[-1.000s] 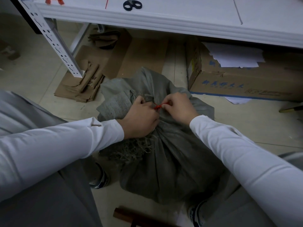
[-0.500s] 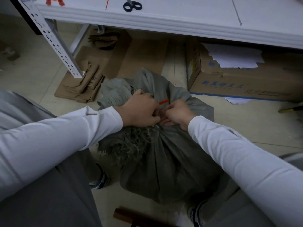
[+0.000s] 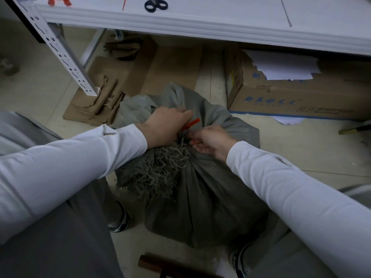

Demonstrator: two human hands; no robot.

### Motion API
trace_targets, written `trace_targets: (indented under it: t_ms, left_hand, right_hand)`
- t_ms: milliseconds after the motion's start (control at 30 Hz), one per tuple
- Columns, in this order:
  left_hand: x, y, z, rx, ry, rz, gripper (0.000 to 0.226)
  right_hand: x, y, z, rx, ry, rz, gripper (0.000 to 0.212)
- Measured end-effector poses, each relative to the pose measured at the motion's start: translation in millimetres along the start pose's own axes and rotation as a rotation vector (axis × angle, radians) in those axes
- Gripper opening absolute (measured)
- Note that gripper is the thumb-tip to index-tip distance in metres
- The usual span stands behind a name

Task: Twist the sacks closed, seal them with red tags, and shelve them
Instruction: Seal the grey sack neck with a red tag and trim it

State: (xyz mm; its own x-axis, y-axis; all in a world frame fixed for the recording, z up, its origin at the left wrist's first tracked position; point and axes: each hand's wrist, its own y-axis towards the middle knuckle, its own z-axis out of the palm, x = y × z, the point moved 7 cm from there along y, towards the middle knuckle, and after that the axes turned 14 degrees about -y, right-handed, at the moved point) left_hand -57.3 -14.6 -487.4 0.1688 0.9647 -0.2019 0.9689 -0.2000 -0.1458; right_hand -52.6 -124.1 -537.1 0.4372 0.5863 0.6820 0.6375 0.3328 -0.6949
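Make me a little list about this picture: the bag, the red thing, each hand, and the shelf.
sack: grey, on the floor, neck bunched
red tag: at the sack's neck, one end sticking up
left hand: grips the bunched neck
right hand: pinches the tag's lower end
shelf: white, above, scissors on it
cardboard box: under the shelf
step: sealing; sack not yet shelved

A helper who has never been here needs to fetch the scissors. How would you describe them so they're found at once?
Look at the white shelf running across the top of the view, above the grey sack on the floor. On its surface, left of the middle, lie the scissors. They alone are black, with two round handle loops; the pieces beside them are red.
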Motion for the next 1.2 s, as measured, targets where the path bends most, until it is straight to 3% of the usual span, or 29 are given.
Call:
trace_targets:
  t_ms: [167,267,367,600,800,900,967,1067,1200]
  left_hand:
    - [-3.4,-6.1,9.3,-0.024,0.168,0.195,0.060]
    - [-1.8,-5.9,8.5,-0.063,0.110,0.236,0.046]
    - [-0.3,-3.4,6.7,-0.045,0.085,0.234,0.039]
    - [-2.4,-0.3,5.6,-0.034,0.108,0.189,0.035]
    - [-2.0,0.5,6.9,-0.027,0.100,0.178,0.033]
    - [-0.6,0.8,6.2,-0.063,0.080,0.160,0.030]
    - [0.8,1.2,4.1,-0.113,0.047,0.180,0.027]
    - [-2.2,-4.3,-6.0,-0.248,-0.001,0.334,0.023]
    - [-3.0,-10.7,-5.8,-0.408,0.140,0.553,0.029]
  right_hand:
    - [3.2,5.4,0.5,-0.011,-0.097,-0.026,0.023]
    - [1.0,8.8,8.9,-0.003,-0.035,-0.052,0.030]
    - [1.0,10.9,4.2,-0.113,-0.016,-0.099,0.032]
    - [3.4,11.1,-10.9,-0.263,-0.060,-0.145,0.018]
    - [6.4,11.6,-9.4,-0.165,-0.121,-0.111,0.016]
    - [11.9,9.3,-6.3,-0.087,-0.111,-0.073,0.006]
    - [15.0,6.9,-5.8,-0.043,-0.065,-0.048,0.009]
    - [18.6,4.6,-6.7,0.010,0.063,-0.010,0.009]
    - [17.1,3.8,-2.5,0.028,0.178,0.026,0.011]
